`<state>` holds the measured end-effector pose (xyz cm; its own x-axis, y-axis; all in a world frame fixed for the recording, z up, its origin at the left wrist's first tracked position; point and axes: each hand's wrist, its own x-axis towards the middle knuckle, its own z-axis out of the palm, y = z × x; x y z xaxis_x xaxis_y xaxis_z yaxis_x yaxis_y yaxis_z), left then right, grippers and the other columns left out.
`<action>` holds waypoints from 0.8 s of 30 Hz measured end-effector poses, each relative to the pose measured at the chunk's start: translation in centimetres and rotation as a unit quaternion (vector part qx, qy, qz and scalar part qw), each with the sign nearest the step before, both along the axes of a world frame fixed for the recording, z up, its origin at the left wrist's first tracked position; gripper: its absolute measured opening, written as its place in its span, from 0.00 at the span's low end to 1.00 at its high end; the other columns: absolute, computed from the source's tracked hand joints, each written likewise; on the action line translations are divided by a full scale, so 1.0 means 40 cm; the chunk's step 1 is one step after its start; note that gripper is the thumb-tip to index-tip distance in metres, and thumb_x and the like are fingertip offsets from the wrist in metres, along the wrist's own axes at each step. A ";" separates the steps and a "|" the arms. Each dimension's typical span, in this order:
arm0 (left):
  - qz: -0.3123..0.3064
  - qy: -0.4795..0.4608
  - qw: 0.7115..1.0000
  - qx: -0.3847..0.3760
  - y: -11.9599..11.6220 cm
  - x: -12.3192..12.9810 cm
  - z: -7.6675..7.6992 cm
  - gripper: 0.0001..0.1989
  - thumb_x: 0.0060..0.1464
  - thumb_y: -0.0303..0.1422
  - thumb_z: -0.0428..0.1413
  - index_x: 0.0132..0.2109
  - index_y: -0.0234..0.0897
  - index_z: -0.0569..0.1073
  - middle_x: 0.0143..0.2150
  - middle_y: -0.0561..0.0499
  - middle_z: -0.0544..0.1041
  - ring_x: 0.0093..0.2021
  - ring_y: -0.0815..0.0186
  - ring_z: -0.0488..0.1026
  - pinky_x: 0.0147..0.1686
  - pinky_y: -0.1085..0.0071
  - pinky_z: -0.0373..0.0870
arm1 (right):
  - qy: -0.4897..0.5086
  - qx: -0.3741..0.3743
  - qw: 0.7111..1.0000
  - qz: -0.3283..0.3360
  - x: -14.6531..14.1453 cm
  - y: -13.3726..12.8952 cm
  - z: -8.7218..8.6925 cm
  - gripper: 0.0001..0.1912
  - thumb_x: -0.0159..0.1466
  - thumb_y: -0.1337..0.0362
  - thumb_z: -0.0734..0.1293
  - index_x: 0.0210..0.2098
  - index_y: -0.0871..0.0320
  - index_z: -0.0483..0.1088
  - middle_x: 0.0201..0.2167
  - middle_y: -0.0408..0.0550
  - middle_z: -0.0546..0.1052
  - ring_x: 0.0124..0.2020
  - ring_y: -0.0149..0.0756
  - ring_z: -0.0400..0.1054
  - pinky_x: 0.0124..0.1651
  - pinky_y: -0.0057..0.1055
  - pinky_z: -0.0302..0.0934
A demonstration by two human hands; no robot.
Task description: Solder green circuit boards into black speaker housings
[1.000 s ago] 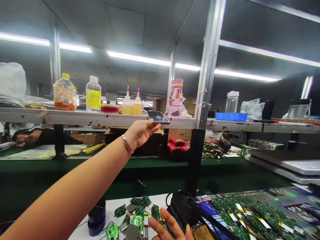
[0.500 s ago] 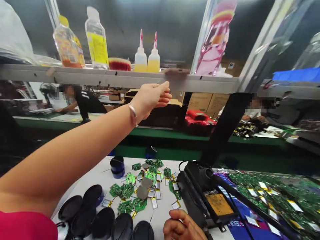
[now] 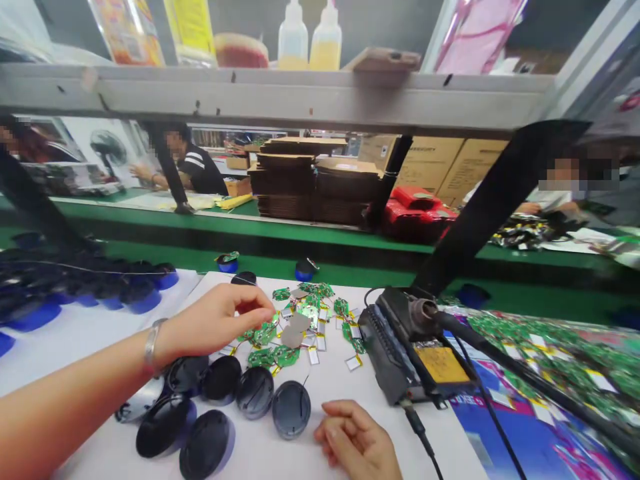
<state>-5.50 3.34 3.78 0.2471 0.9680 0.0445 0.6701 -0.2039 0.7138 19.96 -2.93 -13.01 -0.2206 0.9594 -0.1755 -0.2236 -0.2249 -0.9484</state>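
My left hand (image 3: 227, 319) reaches in over the white worktop, a silver bangle on its wrist. Its fingers bend loosely, with a gap towards the thumb, and no held thing shows. Just beyond the fingertips lies a pile of green circuit boards (image 3: 273, 357) with wires, small silver battery packs (image 3: 313, 356) and grey discs (image 3: 294, 330). Below that hand, several round black-and-blue casings (image 3: 291, 408) lie with black faces up. My right hand (image 3: 357, 437) hovers or rests low, right of the nearest casing, half curled and apparently holding nothing.
A black soldering station (image 3: 395, 360) with a yellow sponge (image 3: 443, 363) and cables stands at right. Beside it, more boards (image 3: 550, 353) lie on printed sheet. Overhead, a shelf (image 3: 320, 93) bears bottles and a phone (image 3: 385, 60). More casings (image 3: 120, 287) crowd the left; people work beyond.
My left hand has dropped from the shelf edge to the circuit boards. The view has tilted down, and my right hand stays low beside the casings.
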 end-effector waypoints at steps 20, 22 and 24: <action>-0.142 0.159 0.976 -0.044 0.025 -0.021 -0.069 0.10 0.57 0.33 0.53 0.35 0.39 0.79 0.35 0.45 0.81 0.36 0.58 0.76 0.36 0.68 0.66 | -0.408 0.077 0.908 0.052 -0.034 0.013 -0.028 0.38 0.54 0.61 0.69 0.64 0.56 0.59 0.17 0.35 0.70 0.20 0.32 0.63 0.27 0.27 0.51; -0.126 0.199 0.971 -0.042 0.053 0.021 -0.105 0.08 0.53 0.30 0.55 0.32 0.37 0.79 0.34 0.41 0.81 0.37 0.54 0.77 0.38 0.65 0.68 | -0.406 0.079 0.910 0.042 -0.033 0.009 -0.035 0.38 0.55 0.60 0.69 0.63 0.57 0.59 0.17 0.35 0.69 0.20 0.31 0.62 0.27 0.27 0.51; -0.094 0.215 0.971 -0.048 0.078 0.060 -0.141 0.05 0.49 0.29 0.57 0.29 0.36 0.78 0.34 0.37 0.81 0.38 0.49 0.77 0.39 0.61 0.69 | -0.398 0.079 0.913 0.038 -0.036 0.006 -0.041 0.38 0.54 0.60 0.69 0.63 0.57 0.60 0.16 0.34 0.68 0.19 0.31 0.62 0.27 0.27 0.51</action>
<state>-3.08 6.45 -1.87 0.3961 0.8982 -0.1904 0.8673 -0.2980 0.3987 18.51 -2.70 -14.64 -0.1510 0.9736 -0.1709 0.5605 -0.0581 -0.8261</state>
